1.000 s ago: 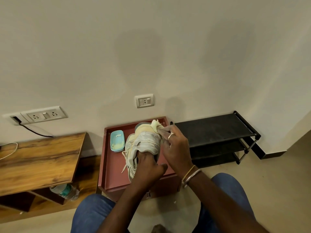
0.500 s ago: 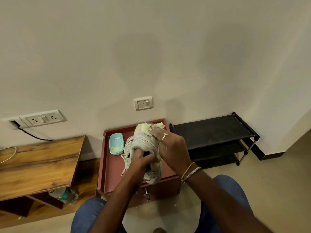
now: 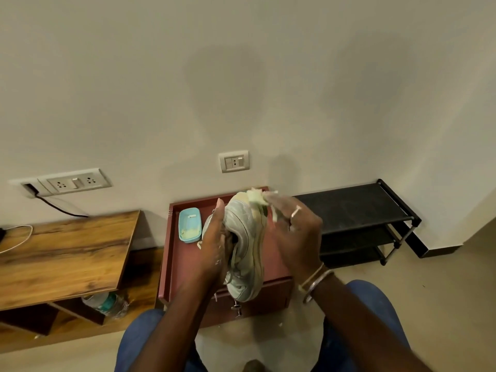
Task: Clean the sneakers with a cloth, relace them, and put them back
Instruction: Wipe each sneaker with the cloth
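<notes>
A pale grey-white sneaker [image 3: 245, 245] is held up on its side above the red cabinet top [image 3: 185, 264]. My left hand [image 3: 214, 245] grips it at the opening, fingers reaching inside. My right hand [image 3: 295, 232] presses a pale yellow cloth [image 3: 257, 198] against the sneaker's far end and sole edge. Loose laces hang beside my left hand. A second sneaker is partly hidden behind my left hand.
A light blue soap dish [image 3: 189, 224] lies on the red cabinet's back left. A black shoe rack [image 3: 357, 210] stands to the right against the wall. A wooden desk [image 3: 61, 253] sits left, with a plastic bottle [image 3: 107, 304] under it.
The sneaker has turned so its sole edge faces right, and it sits lower toward me. My right hand with the cloth slid along the sneaker's far end.
</notes>
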